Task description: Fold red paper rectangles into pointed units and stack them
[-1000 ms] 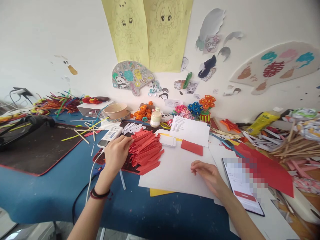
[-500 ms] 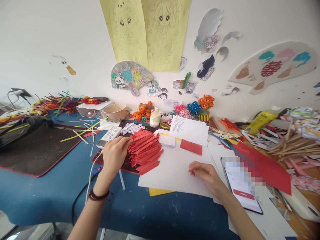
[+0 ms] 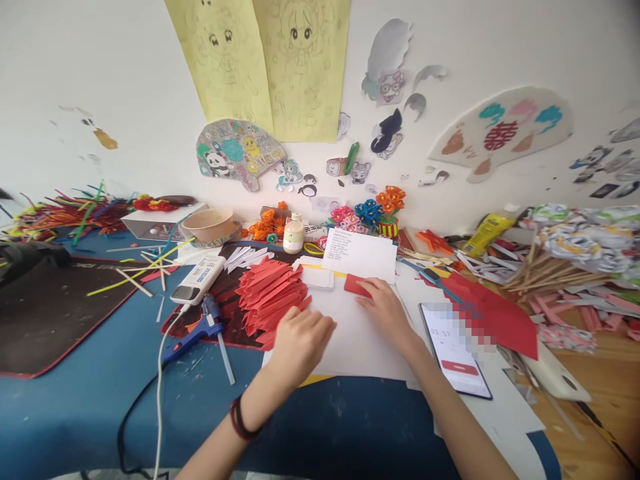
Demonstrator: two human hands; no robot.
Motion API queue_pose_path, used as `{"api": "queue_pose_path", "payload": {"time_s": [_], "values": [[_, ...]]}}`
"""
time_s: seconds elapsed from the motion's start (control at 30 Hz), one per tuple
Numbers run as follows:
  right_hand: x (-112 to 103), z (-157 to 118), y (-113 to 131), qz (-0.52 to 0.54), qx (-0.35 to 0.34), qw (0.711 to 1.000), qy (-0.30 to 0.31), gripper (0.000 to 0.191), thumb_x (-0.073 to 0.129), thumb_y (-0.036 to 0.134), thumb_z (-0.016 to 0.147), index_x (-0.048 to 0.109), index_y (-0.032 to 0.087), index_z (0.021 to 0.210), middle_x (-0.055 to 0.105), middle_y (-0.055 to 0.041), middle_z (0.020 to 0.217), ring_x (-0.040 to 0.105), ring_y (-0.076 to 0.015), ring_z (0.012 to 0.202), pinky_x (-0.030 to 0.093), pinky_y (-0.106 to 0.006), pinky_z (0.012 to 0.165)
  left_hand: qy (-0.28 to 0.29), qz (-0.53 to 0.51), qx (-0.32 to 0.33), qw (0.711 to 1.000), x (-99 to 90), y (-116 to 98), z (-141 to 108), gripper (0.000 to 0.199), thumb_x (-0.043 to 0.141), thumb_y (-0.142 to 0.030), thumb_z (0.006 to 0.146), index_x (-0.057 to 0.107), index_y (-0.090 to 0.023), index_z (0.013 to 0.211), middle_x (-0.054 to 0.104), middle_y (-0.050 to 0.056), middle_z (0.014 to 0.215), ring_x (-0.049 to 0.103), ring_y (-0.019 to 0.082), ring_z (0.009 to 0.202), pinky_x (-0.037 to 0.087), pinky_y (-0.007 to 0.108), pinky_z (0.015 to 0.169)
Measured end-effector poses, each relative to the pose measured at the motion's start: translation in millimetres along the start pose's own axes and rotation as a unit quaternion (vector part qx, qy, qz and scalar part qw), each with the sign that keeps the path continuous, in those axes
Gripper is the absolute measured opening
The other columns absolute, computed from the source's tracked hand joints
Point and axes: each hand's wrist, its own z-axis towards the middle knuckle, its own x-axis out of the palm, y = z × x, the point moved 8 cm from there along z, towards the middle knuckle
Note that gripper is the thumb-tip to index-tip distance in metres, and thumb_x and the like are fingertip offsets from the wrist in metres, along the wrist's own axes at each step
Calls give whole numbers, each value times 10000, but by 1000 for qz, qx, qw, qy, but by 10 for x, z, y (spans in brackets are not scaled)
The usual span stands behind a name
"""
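My right hand reaches over the right end of a small stack of red paper. Its fingertips rest on the paper, and the thumb is apart from them at the near edge. My left hand is closed over the white sheet, fingers curled together; what they hold, if anything, is hidden. Just beyond it, to the left, a big pile of folded red paper strips lies on a dark mat. A small white stack of paper sits between that pile and the red stack.
A blue glue gun and a white power bank with a cable lie left of the pile. Behind stand a glue bottle and a handwritten card. A phone lies on the right, near red paper.
My left hand has left the red strip pile and moved right and nearer, over the white sheet. My right hand has gone forward and left onto the red paper stack. The view has shifted right.
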Motion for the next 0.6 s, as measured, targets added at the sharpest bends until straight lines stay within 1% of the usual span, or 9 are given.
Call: {"api": "queue_pose_path", "payload": {"time_s": [0.03, 0.1, 0.17, 0.23, 0.37, 0.53, 0.6], "values": [[26, 56, -36, -13, 4, 1000, 3, 324, 587, 224, 865, 633, 174, 1182, 604, -120, 1215, 525, -273, 1144, 400, -401, 1001, 21, -1, 22, 1000, 116, -129, 40, 294, 454, -230, 955, 561, -184, 684, 566, -8, 599, 499, 138, 582, 250, 323, 613], [68, 123, -112, -24, 13, 1000, 6, 299, 587, 213, 864, 654, 155, 1150, 640, -129, 1157, 561, -277, 1096, 426, -387, 960, 56, -6, 56, 997, 311, -315, 95, 297, 443, -197, 949, 523, -182, 664, 573, -5, 616, 491, 140, 573, 232, 330, 611], [91, 136, -183, -26, 20, 999, 9, 255, 576, 215, 873, 679, 149, 1098, 675, -126, 1098, 600, -267, 1044, 446, -360, 922, 89, -14, 80, 993, 461, -423, 115, 284, 444, -173, 941, 506, -180, 664, 579, -3, 628, 492, 139, 568, 218, 335, 607], [94, 120, -233, -24, 21, 999, 12, 219, 556, 212, 887, 701, 159, 1042, 699, -113, 1053, 629, -249, 1002, 455, -328, 893, 116, -22, 92, 989, 558, -469, 108, 271, 452, -179, 939, 504, -178, 672, 588, 0, 640, 505, 140, 574, 216, 338, 609], [56, 88, -260, -13, 12, 1000, 17, 246, 476, 162, 919, 719, 175, 955, 718, -95, 1013, 656, -216, 946, 461, -275, 836, 150, -27, 98, 983, 651, -495, 57, 276, 450, -213, 947, 511, -175, 681, 598, 2, 648, 528, 146, 584, 235, 340, 626], [9, 87, -229, -6, -4, 1000, 17, 148, 575, 188, 874, 711, 168, 927, 721, -98, 983, 661, -224, 908, 459, -275, 817, 170, -26, 95, 980, 679, -521, 13, 281, 440, -219, 951, 519, -175, 685, 614, 5, 666, 548, 150, 594, 258, 341, 634], [-7, 86, -224, 0, -10, 1000, 12, 171, 541, 189, 895, 711, 175, 906, 726, -82, 943, 665, -209, 873, 466, -266, 796, 171, -28, 94, 980, 669, -534, 1, 268, 462, -233, 944, 526, -175, 691, 615, 7, 666, 556, 152, 600, 268, 341, 638]]}}
